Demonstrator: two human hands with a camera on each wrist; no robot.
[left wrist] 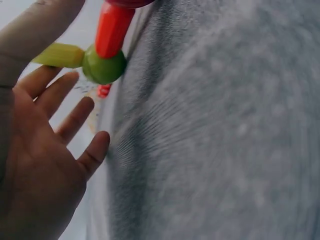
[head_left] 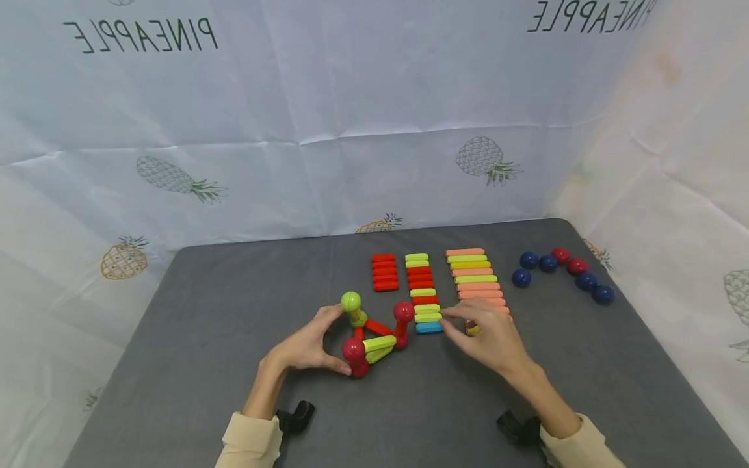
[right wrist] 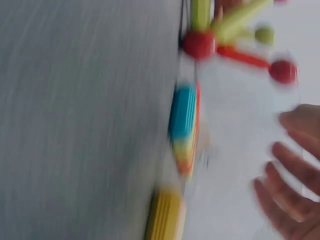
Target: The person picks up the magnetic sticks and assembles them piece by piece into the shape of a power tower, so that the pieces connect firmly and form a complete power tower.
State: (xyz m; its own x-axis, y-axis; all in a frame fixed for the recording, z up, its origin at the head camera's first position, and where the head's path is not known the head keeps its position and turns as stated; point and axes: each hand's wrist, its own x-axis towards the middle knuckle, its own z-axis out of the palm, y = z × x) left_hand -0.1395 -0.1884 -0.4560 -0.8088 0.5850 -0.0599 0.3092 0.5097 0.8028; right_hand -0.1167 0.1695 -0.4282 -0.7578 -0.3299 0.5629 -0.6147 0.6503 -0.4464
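A structure of balls and short rods stands on the grey table: a green ball (head_left: 351, 301) at its back left, a red ball (head_left: 403, 312) at its right, a red ball (head_left: 353, 349) in front, red and green rods between. The left hand (head_left: 305, 344) spans its left side, thumb at the front ball, fingers near the green one; in the left wrist view its fingers (left wrist: 74, 120) are spread. Over the columns of rods hovers the right hand (head_left: 490, 335), fingers loosely bent, beside the blue rod (head_left: 430, 327); whether it touches a rod is unclear. The right wrist view is blurred.
Red rods (head_left: 384, 272) lie in a short column at the back, with a mixed column beside them and orange and yellow rods (head_left: 475, 279) further right. Several blue balls (head_left: 521, 278) and two red balls (head_left: 577, 266) sit at the back right. A patterned cloth (head_left: 328, 182) hangs behind.
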